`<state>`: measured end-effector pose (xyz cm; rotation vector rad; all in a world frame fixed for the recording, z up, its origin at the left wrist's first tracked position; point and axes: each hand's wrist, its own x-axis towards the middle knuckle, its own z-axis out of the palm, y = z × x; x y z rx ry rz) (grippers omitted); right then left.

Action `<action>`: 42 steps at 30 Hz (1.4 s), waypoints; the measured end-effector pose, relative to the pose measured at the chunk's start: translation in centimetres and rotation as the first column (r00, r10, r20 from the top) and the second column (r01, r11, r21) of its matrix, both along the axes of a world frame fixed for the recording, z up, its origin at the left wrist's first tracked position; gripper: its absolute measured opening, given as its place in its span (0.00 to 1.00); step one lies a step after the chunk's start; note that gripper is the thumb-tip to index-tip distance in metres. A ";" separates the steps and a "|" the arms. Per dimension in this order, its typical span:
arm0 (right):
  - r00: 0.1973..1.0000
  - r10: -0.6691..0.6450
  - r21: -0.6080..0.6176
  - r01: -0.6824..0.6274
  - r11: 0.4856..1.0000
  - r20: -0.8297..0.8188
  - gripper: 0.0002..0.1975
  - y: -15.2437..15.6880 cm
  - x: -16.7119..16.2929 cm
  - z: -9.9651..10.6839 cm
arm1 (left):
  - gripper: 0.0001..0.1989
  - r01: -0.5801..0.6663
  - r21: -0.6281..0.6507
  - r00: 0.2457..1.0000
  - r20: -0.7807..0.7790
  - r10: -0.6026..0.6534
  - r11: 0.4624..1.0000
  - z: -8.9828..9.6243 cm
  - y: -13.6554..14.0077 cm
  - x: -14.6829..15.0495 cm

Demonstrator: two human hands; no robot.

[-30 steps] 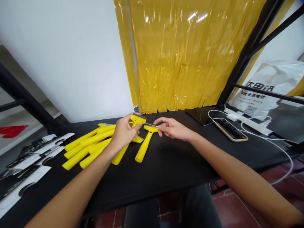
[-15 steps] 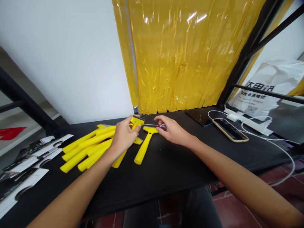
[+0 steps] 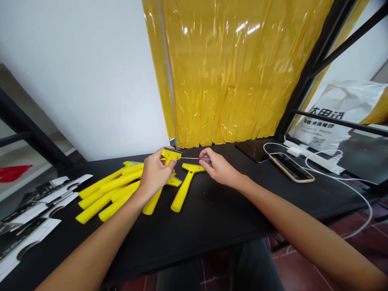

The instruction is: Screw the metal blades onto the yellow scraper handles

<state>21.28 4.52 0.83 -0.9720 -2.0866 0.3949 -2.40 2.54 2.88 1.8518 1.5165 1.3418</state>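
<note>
My left hand (image 3: 156, 171) is closed around a yellow scraper (image 3: 160, 178), holding it just above the black table (image 3: 212, 214) with its flat head (image 3: 170, 154) tipped up toward the yellow curtain (image 3: 233, 68). My right hand (image 3: 218, 167) pinches a small screwdriver (image 3: 197, 159) by its reddish handle between thumb and fingertips; its thin metal shaft runs left and its tip meets the scraper's head.

There are no boxes or trays on the table; everything lies loose on its top. Just left of the scraper in my hand, a pile of scrapers (image 3: 106, 192) lies with handles pointing away to the left, touching one another. One more scraper (image 3: 183, 188) lies alone between my two hands, head toward the curtain, right beneath the screwdriver. Farther left of the pile, black and white cards (image 3: 36, 206) are spread along the table edge. Well to the right of my right hand lie a dark tablet (image 3: 251, 150) and a phone (image 3: 291, 167) with a white cable (image 3: 330, 165) looping past it.

The scraper I hold has a thick, round, bright yellow handle and a wide flat head; I cannot tell whether a blade sits in it.
</note>
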 end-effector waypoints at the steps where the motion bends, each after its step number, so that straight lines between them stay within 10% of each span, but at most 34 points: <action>1: 1.000 0.005 0.004 -0.005 1.000 0.019 0.08 0.1 0.0 -0.1 | 0.21 -0.003 -0.001 1.000 -0.001 0.003 1.000 0.0 0.1 -0.1; 42: 0.996 -0.077 -0.021 0.078 0.997 0.039 0.12 0.3 0.2 -0.1 | 0.21 0.027 0.013 0.993 0.113 -0.028 1.000 -0.5 0.6 0.1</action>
